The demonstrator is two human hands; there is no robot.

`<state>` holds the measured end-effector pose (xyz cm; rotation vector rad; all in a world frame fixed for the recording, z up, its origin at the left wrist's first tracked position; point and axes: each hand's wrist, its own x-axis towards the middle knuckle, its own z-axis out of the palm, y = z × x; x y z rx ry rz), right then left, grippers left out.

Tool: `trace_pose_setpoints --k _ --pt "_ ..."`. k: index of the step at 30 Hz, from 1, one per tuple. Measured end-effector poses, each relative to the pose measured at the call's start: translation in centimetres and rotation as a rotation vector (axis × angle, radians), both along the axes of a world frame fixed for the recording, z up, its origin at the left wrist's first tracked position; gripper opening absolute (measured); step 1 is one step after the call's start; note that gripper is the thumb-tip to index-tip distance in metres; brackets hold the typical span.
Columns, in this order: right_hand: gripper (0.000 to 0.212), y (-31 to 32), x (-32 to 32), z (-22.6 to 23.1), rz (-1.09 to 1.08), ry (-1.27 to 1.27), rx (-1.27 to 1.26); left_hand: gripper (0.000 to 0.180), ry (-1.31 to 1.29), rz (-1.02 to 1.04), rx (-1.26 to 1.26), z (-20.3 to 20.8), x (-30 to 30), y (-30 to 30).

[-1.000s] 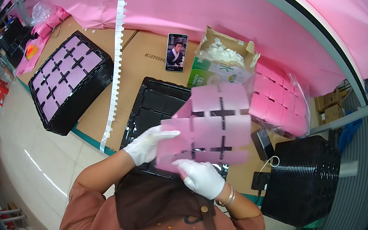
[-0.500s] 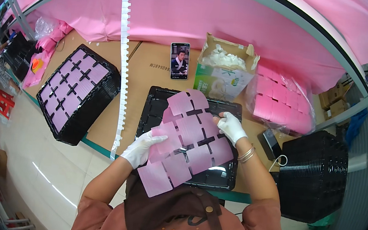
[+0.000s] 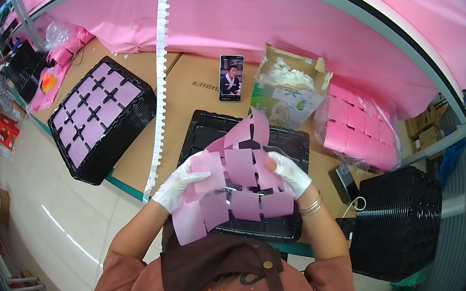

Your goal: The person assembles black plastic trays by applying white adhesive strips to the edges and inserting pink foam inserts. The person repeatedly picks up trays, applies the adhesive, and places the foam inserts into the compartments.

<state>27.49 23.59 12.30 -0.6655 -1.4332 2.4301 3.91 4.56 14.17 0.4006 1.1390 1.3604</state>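
Observation:
Both gloved hands hold a pink slotted sheet [image 3: 240, 166] with cut-out gaps, bent and raised above a black plastic tray [image 3: 203, 123]. My left hand [image 3: 177, 187] grips its left side, thumb on top and fingers hidden beneath. On the other side, my right hand [image 3: 290, 173] pinches the sheet's right edge. The sheet's lower left corner hangs past the tray's near edge, toward my apron. Much of the tray is hidden under the sheet.
At the left stands a black tray stack [image 3: 98, 116] topped with pink pieces. A phone [image 3: 230, 78] and an open carton [image 3: 290, 88] stand behind the tray. Bagged pink sheets [image 3: 360, 127], a small dark device [image 3: 344, 182] and another black tray stack [image 3: 396, 223] are at the right.
My right hand has moved slightly down and now grips the sheet's right edge. The sheet has folded and buckled, its right part swinging down. My left hand has barely moved.

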Motion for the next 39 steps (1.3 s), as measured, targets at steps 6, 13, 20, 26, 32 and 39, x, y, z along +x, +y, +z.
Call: trace_pose_setpoints --k 6,13,20,26,32,39 --pt "0.071 -4.0 1.1 7.5 -0.224 0.082 0.155 0.082 0.184 0.036 0.172 5.1 0.1 -1.5" --pt "0.051 -4.7 4.6 4.7 -0.575 0.059 0.331 0.086 0.359 -0.019 0.181 5.9 -0.1 -0.4" --pt "0.043 -3.8 6.2 -0.8 -0.682 -0.36 0.326 0.082 0.018 0.02 -0.034 -0.4 -1.8 1.3" --pt "0.04 -4.4 6.0 -3.2 -0.724 -0.337 0.34 0.078 0.216 0.092 0.165 0.4 -0.9 0.0" --pt "0.039 -5.3 5.1 -0.4 -0.745 -0.049 0.427 0.057 1.619 0.354 0.639 4.3 1.1 -2.1" --pt "0.038 -3.9 6.2 -3.4 -0.743 -0.138 0.408 0.086 0.554 0.052 -0.01 -0.1 0.9 -2.8"
